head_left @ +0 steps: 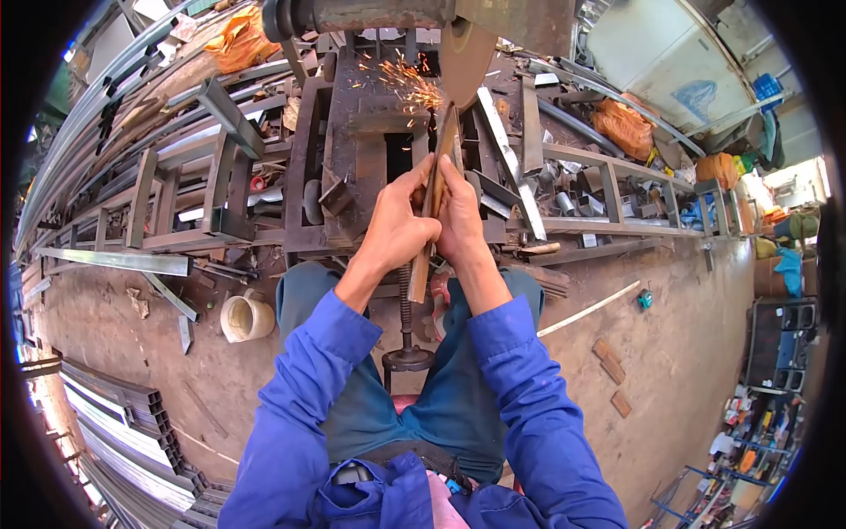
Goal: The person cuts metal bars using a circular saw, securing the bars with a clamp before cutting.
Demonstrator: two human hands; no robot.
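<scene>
A long, narrow, brown metal bar (419,275) touches the lower edge of a thin, round, brownish-grey disc (468,63), with orange sparks (411,85) left of the disc. On the person's side of the disc, left hand (398,219) and right hand (461,219) pinch the bar, some fingertips hidden.

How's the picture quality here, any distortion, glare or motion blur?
Head view: fisheye distortion, with blackened corners; head view: the bright opening at far right is washed out, sparks smear into orange streaks, while the left hand and right hand look fairly sharp.
</scene>
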